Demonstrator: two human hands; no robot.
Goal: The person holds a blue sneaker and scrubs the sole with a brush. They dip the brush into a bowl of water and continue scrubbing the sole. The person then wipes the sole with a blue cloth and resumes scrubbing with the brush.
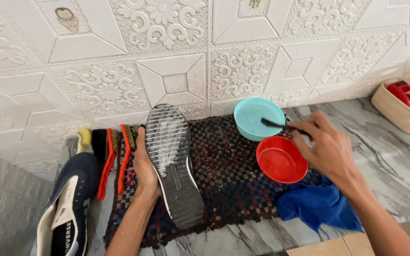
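Note:
My left hand [144, 167] grips a shoe [172, 161] from its left side and holds it sole up over a dark woven mat [228, 180]. The grey ribbed sole is streaked with white foam. My right hand [329, 150] holds a small dark brush [277, 124], its bristle end reaching over the rim of a light blue bowl [258, 118]. A red bowl [281, 160] sits just below the brush, beside my right hand.
A second dark blue shoe [69, 204] lies at the lower left. Brushes with red handles [112, 156] lean by the embossed white wall. A blue cloth [316, 205] lies on the marble floor. A beige basket [402, 105] holds red items at right.

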